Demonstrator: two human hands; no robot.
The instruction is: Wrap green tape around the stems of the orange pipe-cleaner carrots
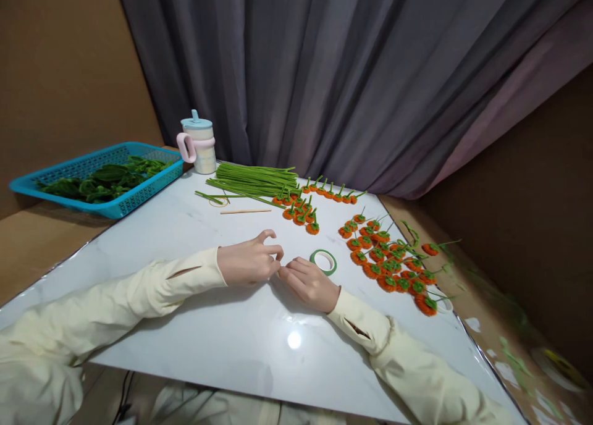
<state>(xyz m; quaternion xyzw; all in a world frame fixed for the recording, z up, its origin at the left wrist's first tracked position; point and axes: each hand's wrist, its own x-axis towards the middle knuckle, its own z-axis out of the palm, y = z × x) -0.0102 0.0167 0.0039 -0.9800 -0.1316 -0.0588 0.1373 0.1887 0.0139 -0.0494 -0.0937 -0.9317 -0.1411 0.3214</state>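
My left hand (250, 259) and my right hand (309, 283) meet above the middle of the white table, fingertips nearly touching. Thumb and fingers are pinched on both sides. Whatever lies between them is too small or hidden to make out. Just beyond my right hand lies a roll of green tape (333, 260) with a white core. Farther right are several fuzzy orange persimmon-like pieces (372, 270) with green tops and thin stems. A smaller cluster of the same orange pieces (312, 228) sits behind the tape, beside a bundle of green fuzzy stems (254, 179).
A blue basket (115, 210) holding green leaf pieces (109, 176) stands at the left. Near it is a tumbler (204, 156) with a pink handle. A thin wooden stick (245, 211) lies before the green bundle. Grey curtains (296, 73) hang behind the table (222, 345).
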